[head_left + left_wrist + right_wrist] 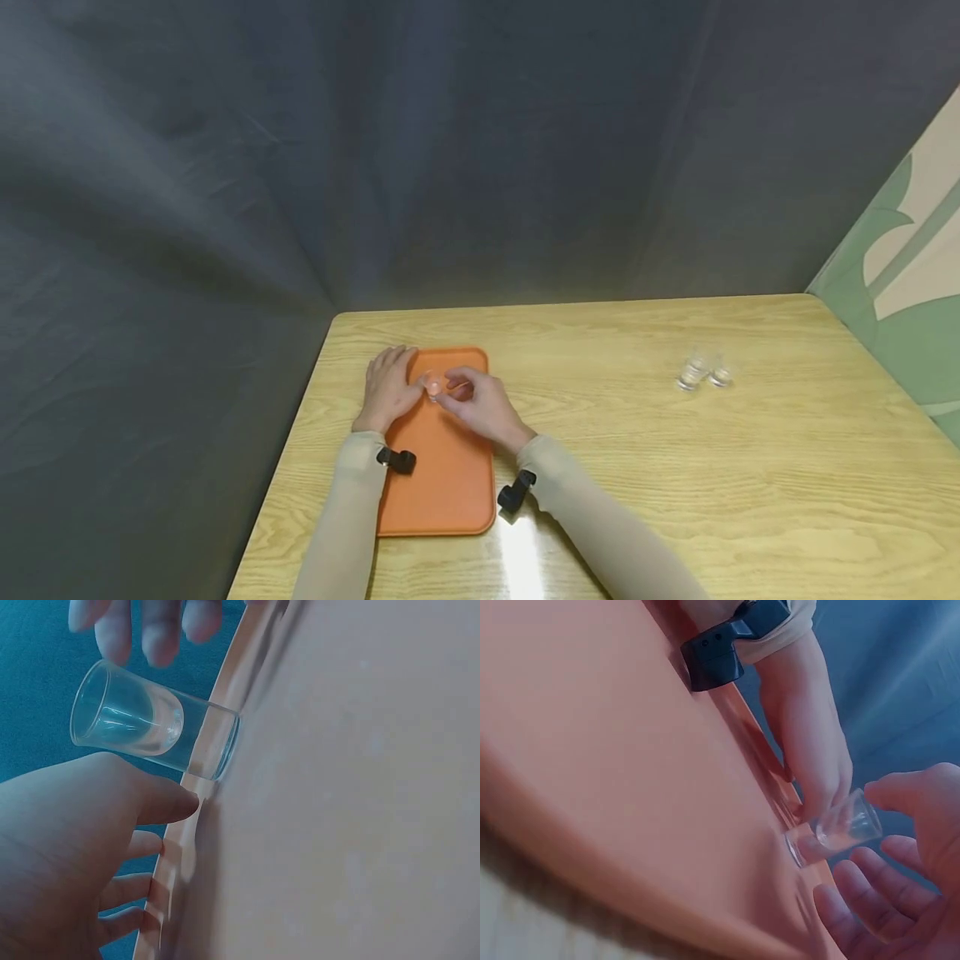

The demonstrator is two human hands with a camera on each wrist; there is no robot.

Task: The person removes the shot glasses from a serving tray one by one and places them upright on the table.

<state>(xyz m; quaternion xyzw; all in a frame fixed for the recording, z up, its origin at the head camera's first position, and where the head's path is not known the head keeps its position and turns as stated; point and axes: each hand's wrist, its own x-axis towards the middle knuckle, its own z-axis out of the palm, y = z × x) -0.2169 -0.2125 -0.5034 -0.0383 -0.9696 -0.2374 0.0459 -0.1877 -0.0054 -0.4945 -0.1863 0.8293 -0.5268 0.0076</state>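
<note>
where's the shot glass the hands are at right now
In the head view the shot glass stands on the orange tray near its far end, between the left hand and right hand.

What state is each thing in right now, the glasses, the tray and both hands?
Small glass: upright on tray, empty.
Orange tray: flat on table.
Two glasses: standing on table, untouched.
Left hand: resting on tray edge.
Right hand: open beside small glass.
</note>
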